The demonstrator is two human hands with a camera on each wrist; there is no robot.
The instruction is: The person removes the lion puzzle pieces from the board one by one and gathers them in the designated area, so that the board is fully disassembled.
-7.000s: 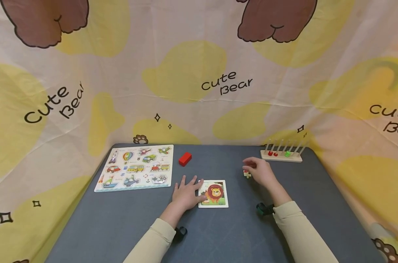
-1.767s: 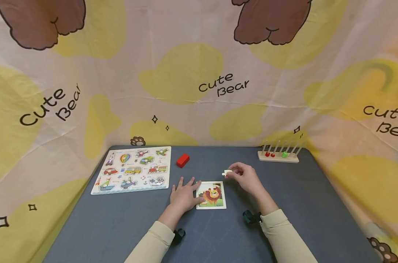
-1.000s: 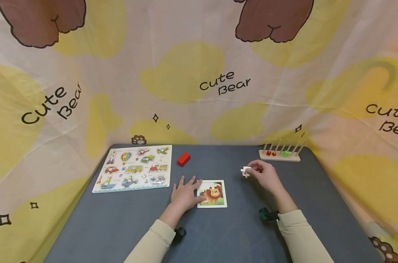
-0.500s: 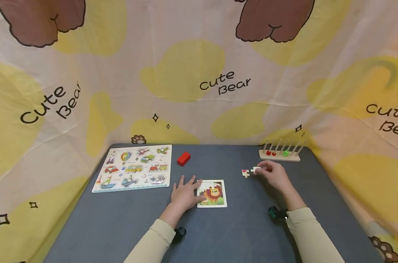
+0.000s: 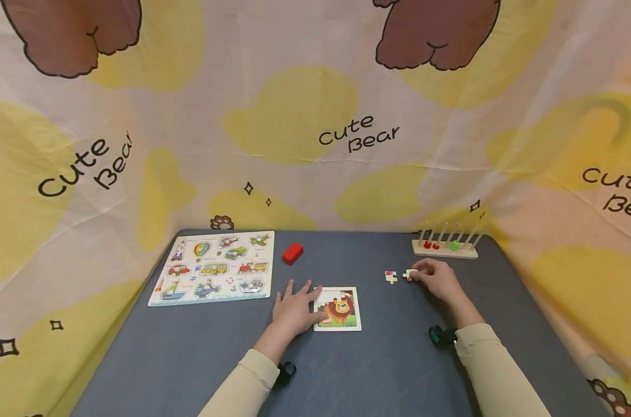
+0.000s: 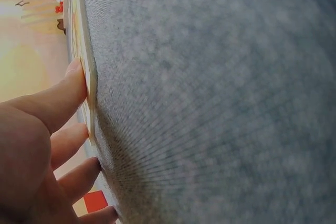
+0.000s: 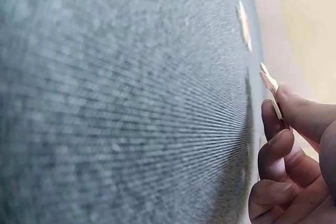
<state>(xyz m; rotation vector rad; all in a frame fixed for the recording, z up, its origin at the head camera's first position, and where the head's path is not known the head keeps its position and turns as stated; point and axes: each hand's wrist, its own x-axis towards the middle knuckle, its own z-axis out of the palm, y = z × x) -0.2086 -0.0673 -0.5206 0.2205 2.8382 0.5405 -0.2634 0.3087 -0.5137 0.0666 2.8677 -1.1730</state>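
Note:
My left hand (image 5: 293,310) lies with spread fingers at the left edge of a small square lion puzzle (image 5: 340,310), thumb resting on its face. In the left wrist view the thumb (image 6: 68,90) touches the board's rim. The puzzle shows pale bare patches along its top. My right hand (image 5: 440,282) pinches a jigsaw piece (image 5: 410,274) between thumb and fingers, and the right wrist view shows this piece (image 7: 269,82) tilted above the table. Just left of it, another jigsaw piece (image 5: 391,277) with a pink patch lies on the table.
A vehicle peg puzzle board (image 5: 213,267) lies at the back left, with a red block (image 5: 293,253) beside it. At the back right stands a wooden rack (image 5: 446,249) with upright rods and red and green beads. A printed curtain (image 5: 294,174) hangs behind the grey table (image 5: 367,370).
My right hand carried a piece toward the lion puzzle, then back right. One piece now lies on the table, and the hand holds another farther right. My left hand stayed at the puzzle.

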